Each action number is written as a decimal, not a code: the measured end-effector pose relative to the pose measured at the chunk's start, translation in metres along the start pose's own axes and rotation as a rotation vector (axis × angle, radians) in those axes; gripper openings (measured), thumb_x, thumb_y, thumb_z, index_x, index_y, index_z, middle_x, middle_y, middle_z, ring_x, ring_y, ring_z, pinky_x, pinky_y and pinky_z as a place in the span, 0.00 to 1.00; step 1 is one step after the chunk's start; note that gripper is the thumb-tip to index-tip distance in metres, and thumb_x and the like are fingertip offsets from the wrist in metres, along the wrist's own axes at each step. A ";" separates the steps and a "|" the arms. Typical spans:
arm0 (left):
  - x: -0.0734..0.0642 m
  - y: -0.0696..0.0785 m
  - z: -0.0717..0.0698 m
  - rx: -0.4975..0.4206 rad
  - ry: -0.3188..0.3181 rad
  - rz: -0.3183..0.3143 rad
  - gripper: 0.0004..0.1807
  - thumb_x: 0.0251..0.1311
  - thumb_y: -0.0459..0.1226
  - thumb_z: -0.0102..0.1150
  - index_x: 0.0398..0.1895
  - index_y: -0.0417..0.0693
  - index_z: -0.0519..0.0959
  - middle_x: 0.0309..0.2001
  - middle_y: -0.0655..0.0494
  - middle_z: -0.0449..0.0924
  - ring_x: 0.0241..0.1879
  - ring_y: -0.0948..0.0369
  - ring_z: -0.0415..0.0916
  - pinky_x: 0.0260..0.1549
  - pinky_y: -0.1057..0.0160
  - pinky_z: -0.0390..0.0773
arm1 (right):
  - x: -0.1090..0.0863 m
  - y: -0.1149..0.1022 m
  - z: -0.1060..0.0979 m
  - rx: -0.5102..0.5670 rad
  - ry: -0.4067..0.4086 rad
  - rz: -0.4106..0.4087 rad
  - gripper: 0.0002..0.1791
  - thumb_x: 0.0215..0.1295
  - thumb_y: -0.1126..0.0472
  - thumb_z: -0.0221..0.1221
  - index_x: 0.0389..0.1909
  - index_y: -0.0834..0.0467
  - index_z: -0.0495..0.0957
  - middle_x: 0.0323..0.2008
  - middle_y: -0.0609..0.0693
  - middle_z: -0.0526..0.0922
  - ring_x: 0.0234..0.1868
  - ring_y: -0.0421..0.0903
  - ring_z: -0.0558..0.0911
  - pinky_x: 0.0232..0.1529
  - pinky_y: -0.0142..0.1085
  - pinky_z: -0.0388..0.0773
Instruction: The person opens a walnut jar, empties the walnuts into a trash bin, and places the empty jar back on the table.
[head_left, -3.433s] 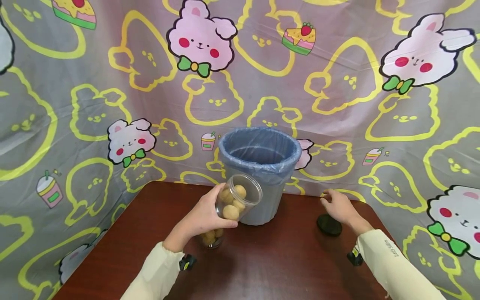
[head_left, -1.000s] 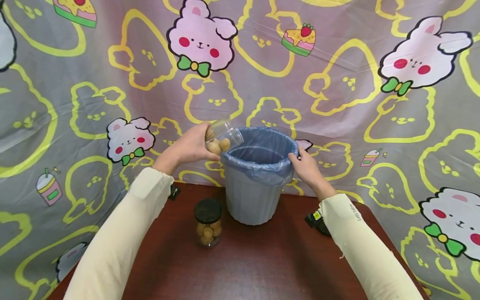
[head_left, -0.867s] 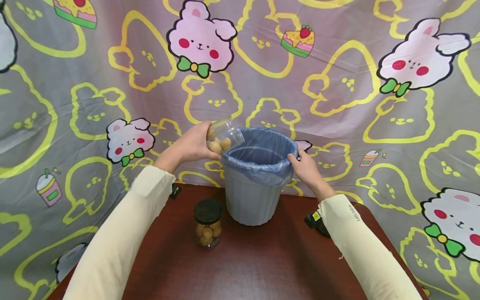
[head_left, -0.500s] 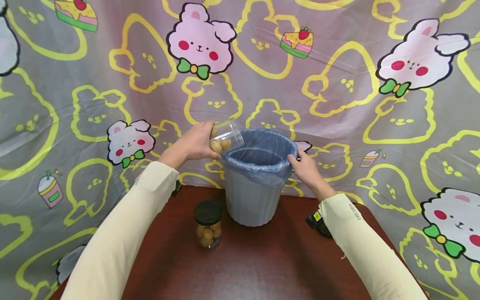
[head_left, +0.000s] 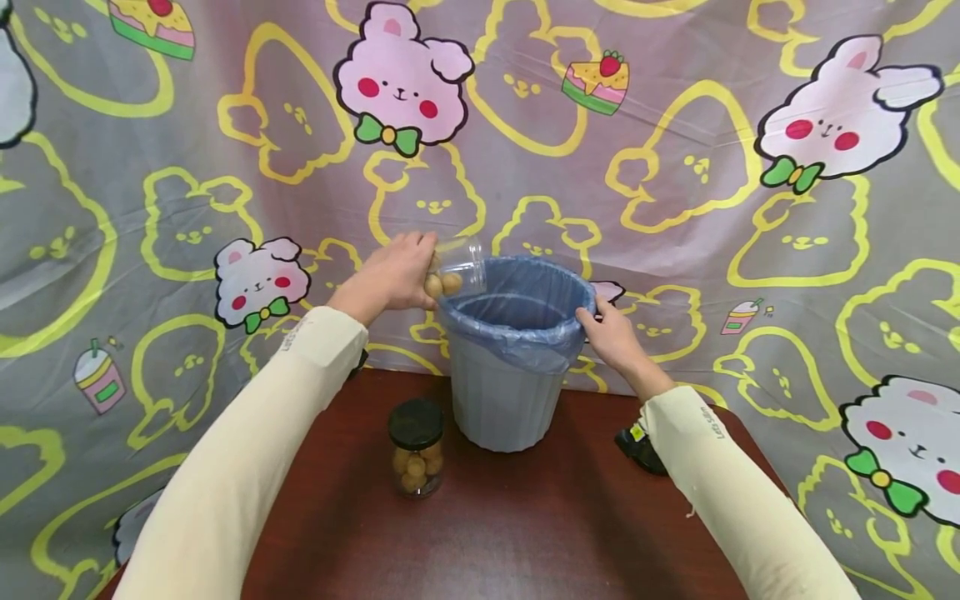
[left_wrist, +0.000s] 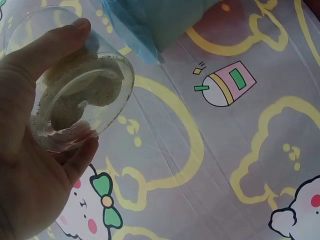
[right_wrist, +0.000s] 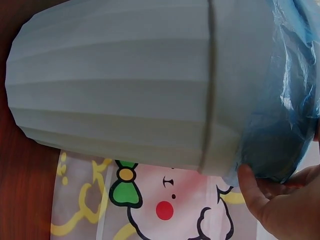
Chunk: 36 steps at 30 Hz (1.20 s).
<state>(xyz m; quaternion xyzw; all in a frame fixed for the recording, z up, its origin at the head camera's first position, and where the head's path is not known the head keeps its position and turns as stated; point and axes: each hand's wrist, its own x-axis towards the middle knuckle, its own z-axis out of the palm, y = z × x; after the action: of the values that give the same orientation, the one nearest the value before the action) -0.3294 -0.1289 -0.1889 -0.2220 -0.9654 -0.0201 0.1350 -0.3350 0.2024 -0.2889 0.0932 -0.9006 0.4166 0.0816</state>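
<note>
By bin (head_left: 506,396), jar (head_left: 461,267) (tipped further).

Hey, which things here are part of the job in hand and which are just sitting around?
Seemingly in the job:
- open jar with tan balls, tilted in the left hand
- grey bin with blue liner, right hand gripping its rim

Probably just around:
- lidded jar, untouched on the table
- patterned cloth behind

Bin (head_left: 506,404) on table (head_left: 525,533); lidded jar (head_left: 417,450) front-left; cloth (head_left: 667,50) behind.
</note>
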 end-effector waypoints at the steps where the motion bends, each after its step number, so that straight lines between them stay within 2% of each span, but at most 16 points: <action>1: 0.001 0.000 0.000 0.022 0.004 0.008 0.45 0.39 0.48 0.76 0.56 0.40 0.60 0.51 0.43 0.66 0.52 0.48 0.64 0.46 0.51 0.71 | 0.000 0.000 0.000 0.001 0.002 0.001 0.38 0.72 0.46 0.41 0.73 0.63 0.41 0.69 0.66 0.55 0.65 0.60 0.63 0.60 0.50 0.64; 8: 0.004 0.003 -0.002 0.137 0.040 0.070 0.44 0.38 0.46 0.75 0.56 0.39 0.61 0.51 0.42 0.66 0.55 0.46 0.64 0.52 0.50 0.69 | 0.001 0.001 0.001 0.010 0.013 -0.006 0.38 0.72 0.46 0.42 0.73 0.62 0.43 0.69 0.65 0.56 0.65 0.59 0.64 0.59 0.50 0.65; 13: 0.004 0.006 -0.002 0.210 0.064 0.098 0.45 0.39 0.45 0.75 0.57 0.37 0.60 0.51 0.41 0.67 0.54 0.45 0.65 0.53 0.51 0.69 | 0.001 0.001 0.001 -0.005 0.015 -0.014 0.38 0.72 0.44 0.41 0.73 0.62 0.43 0.69 0.64 0.55 0.66 0.59 0.62 0.60 0.50 0.63; 18: 0.005 0.005 0.001 0.282 0.080 0.116 0.48 0.38 0.46 0.77 0.59 0.36 0.59 0.53 0.40 0.67 0.55 0.45 0.65 0.54 0.52 0.68 | 0.002 0.001 0.002 -0.022 0.028 -0.021 0.37 0.72 0.46 0.42 0.73 0.63 0.45 0.68 0.65 0.57 0.65 0.60 0.63 0.60 0.50 0.63; 31: 0.007 0.009 0.004 0.377 0.119 0.177 0.47 0.40 0.45 0.76 0.59 0.33 0.61 0.52 0.38 0.68 0.55 0.44 0.65 0.55 0.52 0.67 | 0.000 -0.001 0.001 -0.017 0.015 -0.001 0.38 0.72 0.44 0.41 0.73 0.62 0.44 0.70 0.63 0.53 0.66 0.60 0.61 0.62 0.51 0.61; 36: 0.007 0.012 0.004 0.390 0.159 0.188 0.40 0.45 0.38 0.70 0.60 0.33 0.63 0.52 0.37 0.69 0.54 0.44 0.66 0.54 0.52 0.69 | 0.000 -0.001 0.001 -0.022 0.015 -0.002 0.38 0.72 0.44 0.41 0.73 0.62 0.44 0.70 0.64 0.53 0.66 0.60 0.61 0.61 0.51 0.62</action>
<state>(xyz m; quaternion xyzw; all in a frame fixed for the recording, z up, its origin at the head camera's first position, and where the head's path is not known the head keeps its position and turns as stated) -0.3313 -0.1146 -0.1913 -0.2782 -0.9125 0.1621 0.2525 -0.3347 0.2010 -0.2888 0.0901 -0.9044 0.4072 0.0899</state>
